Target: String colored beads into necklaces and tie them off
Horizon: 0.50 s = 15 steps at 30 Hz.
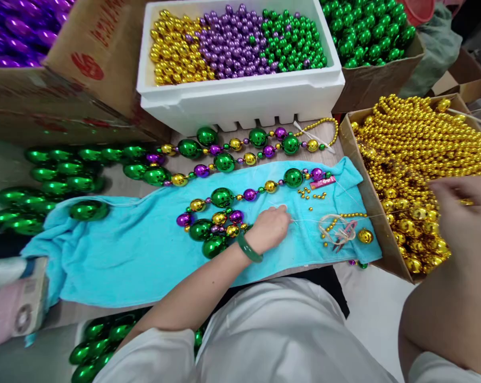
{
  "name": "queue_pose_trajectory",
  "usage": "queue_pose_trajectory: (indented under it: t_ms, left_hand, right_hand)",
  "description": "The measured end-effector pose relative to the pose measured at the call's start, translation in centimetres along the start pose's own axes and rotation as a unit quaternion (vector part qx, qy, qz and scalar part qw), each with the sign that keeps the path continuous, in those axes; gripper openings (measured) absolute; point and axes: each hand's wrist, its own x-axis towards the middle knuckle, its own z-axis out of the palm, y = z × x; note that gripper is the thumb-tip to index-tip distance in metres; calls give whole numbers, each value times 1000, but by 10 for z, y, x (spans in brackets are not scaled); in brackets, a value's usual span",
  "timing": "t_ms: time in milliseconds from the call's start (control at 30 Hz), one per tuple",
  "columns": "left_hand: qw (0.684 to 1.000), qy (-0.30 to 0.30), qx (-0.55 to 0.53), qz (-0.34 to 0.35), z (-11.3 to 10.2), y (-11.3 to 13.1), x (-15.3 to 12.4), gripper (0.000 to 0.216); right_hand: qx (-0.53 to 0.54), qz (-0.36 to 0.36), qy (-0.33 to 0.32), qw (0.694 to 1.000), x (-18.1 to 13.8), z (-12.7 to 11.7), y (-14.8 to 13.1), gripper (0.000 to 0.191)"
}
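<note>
My left hand (269, 230), wearing a green bangle (248, 249), is closed in a pinch on a thin clear thread (304, 220) above the turquoise towel (137, 250). Off to the right, my right hand (470, 229) is raised over the box of gold beads, blurred, its fingers drawn together where the stretched thread leads. A bead string (250, 194) of green, purple and gold balls lies curled beside my left hand. Small scissors with pale wrapped handles (338, 231) rest on the towel near a gold ball (365, 236) and loose small gold beads (310, 194).
A white foam box (240, 98) with gold, purple and green beads stands at the back. Cartons surround it: one of purple balls (21, 26), one of green balls (368, 37), one of gold strands (420, 138). Finished-looking strings (224, 162) lie behind the towel; green balls (65, 170) sit left.
</note>
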Motion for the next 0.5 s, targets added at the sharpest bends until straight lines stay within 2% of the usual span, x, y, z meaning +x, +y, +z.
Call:
queue_pose_trajectory:
  t_ms: [33, 100, 167, 233, 333, 433, 500]
  left_hand:
    - [1000, 25, 0, 7, 1, 3, 0, 41]
    - [998, 58, -5, 17, 2, 8, 1, 39]
    - [998, 63, -14, 26, 2, 11, 1, 39]
    - [997, 56, -30, 32, 1, 11, 2, 38]
    - [995, 50, -75, 32, 1, 8, 5, 40]
    - [990, 58, -124, 26, 0, 7, 11, 42]
    - [987, 59, -145, 20, -1, 9, 16, 43]
  right_hand:
    - [-17, -27, -78, 996, -11, 15, -3, 10]
    - [-34, -36, -229, 972, -30, 48, -4, 15]
    - [-82, -40, -313, 945, -45, 76, -4, 20]
    - [-129, -66, -322, 935, -54, 97, -3, 24]
    - [-92, -88, -249, 960, -51, 115, -7, 26]
    - [-48, -22, -193, 980, -33, 135, -11, 27]
    - [-99, 22, -199, 975, -20, 152, -12, 28]
